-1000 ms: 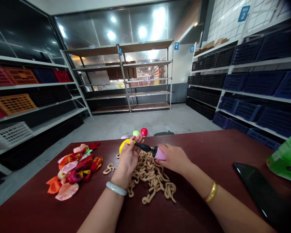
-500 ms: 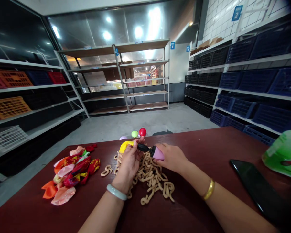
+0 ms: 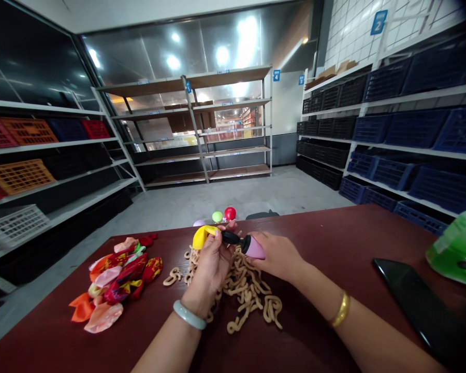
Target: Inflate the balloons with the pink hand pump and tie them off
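Within our left hand we pinch the yellow balloon toward ten o'clock, neck hidden but probably over the nozzle. At three o'clock our right hand clasps the pump; we should keep both in line.

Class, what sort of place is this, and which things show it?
Likely a storeroom: blue crates line the right side, tall racking stands at the back, and a blue sign reads 2.

Balloon pile left of hands
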A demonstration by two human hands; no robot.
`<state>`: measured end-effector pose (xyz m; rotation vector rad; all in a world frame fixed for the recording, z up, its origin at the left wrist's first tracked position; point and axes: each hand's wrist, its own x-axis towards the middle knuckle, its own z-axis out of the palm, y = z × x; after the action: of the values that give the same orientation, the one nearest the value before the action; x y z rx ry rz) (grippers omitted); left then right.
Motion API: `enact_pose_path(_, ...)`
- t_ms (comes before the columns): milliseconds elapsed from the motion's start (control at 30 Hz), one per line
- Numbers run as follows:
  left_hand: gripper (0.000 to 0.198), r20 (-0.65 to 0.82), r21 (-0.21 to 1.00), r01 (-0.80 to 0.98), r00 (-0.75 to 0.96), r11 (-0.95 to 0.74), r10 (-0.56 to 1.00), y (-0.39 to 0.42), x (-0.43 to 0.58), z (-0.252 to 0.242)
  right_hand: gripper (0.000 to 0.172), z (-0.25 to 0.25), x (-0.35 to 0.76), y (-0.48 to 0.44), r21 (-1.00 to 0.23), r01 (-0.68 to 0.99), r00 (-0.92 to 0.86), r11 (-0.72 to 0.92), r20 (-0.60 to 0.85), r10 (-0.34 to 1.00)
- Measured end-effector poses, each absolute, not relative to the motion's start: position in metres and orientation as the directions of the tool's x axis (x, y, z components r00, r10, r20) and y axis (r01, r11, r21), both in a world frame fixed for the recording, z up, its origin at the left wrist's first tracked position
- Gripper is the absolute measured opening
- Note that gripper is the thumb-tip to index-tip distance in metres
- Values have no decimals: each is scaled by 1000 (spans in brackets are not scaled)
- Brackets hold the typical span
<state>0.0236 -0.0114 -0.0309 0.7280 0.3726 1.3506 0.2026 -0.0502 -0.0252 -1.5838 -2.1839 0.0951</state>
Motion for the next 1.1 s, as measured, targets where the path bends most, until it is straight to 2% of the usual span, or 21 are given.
enact_pose_path(200,11,144,627,-777,185,55,972,-15,29,-29,62,-29,201,-49,-364,853,-276,374,293,915)
enact_pose_path(367,9,181,559,-823,1,-102,983,-1,15,-24,77,-39,198,-45,-282,873,-305,399,323,896)
enact_pose_path(500,7,152,523,-837,-94,-161,984,13,-9,-19,72,-38,197,-47,-215,885,-331,414,335,882)
enact_pose_path(733,13,114,464,-838,-265,-287,958,29,-54,-2,68,-28,206,-49,-222,853,-397,473,312,863)
enact_pose_path(1000,3,77,498,-813,-307,-303,949,29,-62,4,69,-26,223,-42,-281,795,-463,538,292,837)
enact_pose_path(1100,10,33,539,-796,-309,-277,951,27,-60,4,70,-26,229,-40,-284,797,-458,533,292,840)
